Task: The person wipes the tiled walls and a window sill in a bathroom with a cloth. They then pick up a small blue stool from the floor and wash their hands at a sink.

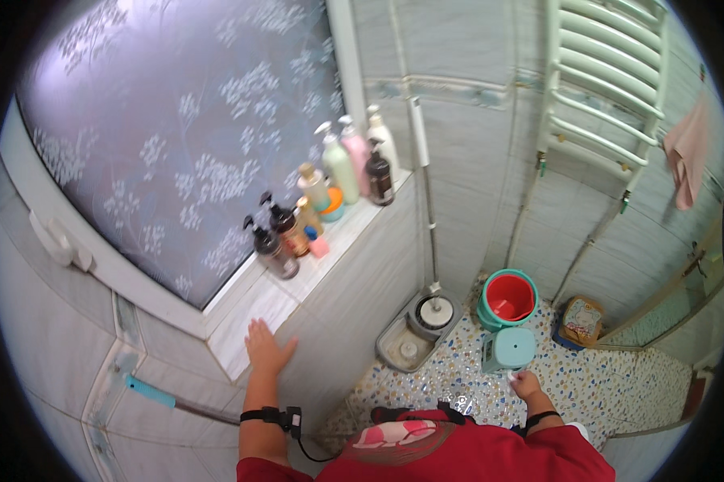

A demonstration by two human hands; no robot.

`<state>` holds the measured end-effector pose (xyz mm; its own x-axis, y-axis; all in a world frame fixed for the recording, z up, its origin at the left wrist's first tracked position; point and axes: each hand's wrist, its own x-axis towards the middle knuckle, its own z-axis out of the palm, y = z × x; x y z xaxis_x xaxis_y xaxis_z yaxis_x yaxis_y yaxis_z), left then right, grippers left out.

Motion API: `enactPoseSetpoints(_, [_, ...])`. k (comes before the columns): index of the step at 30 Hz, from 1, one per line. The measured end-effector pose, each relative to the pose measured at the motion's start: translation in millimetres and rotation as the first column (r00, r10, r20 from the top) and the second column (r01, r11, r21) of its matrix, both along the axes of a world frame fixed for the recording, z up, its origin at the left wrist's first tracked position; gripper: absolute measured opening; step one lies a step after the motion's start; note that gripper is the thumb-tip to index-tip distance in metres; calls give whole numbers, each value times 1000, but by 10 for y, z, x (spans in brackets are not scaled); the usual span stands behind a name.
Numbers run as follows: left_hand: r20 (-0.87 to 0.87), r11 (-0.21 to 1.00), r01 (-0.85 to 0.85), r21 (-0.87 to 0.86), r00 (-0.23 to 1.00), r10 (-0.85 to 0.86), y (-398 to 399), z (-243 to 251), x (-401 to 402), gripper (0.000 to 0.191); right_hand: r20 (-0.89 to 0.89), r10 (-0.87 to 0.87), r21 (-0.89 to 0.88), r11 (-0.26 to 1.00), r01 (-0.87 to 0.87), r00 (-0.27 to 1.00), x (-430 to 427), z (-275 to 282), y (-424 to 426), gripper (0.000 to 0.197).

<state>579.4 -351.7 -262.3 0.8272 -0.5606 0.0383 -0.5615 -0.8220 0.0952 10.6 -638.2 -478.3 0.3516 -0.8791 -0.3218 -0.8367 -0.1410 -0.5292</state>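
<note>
My left hand (pixel 268 352) is at the near end of the tiled windowsill (pixel 232 340), fingers apart with nothing in them. It seems to rest on the sill's edge. Low on the right, my right hand (pixel 526 384) is closed around a small white thing (pixel 511 376), mostly hidden by the fingers; it may be a cloth or tissue. Just beyond that hand stands a light blue plastic stool (pixel 514 348). Farther along the sill are several pump bottles, among them a dark one (pixel 274 253), a green one (pixel 340 162) and a pink one (pixel 356 153).
A spin mop (pixel 432 241) stands in its grey bucket (pixel 392 337) below the sill. Behind the stool is a teal bucket (pixel 488 316) with a red basin (pixel 509 298) inside. A towel radiator (pixel 606 84) and pink cloth (pixel 687 153) hang on the wall. A blue-handled stick (pixel 151 390) leans at left.
</note>
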Motion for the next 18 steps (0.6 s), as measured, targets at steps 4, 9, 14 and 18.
enactPoseSetpoints(4, [-74, 995, -43, 85, 996, 50, -59, 108, -71, 115, -109, -270, 4, 962, 272, 957, -1065, -342, 284, 26])
enactPoseSetpoints(9, [-113, 988, -119, 100, 985, 130, -140, 108, -272, 121, -263, -402, -1, 909, 416, 877, -2472, -1144, 574, 25])
enactPoseSetpoints(14, [-83, 961, -154, 230, 981, 177, -277, 126, -403, 124, -309, -347, 107, 912, 395, 885, -2842, -1364, 735, 34])
enactPoseSetpoints(18, [-62, 959, -167, 230, 981, 185, -216, 7, -403, 126, -144, -329, 42, 940, 338, 933, -2389, -291, 693, 31])
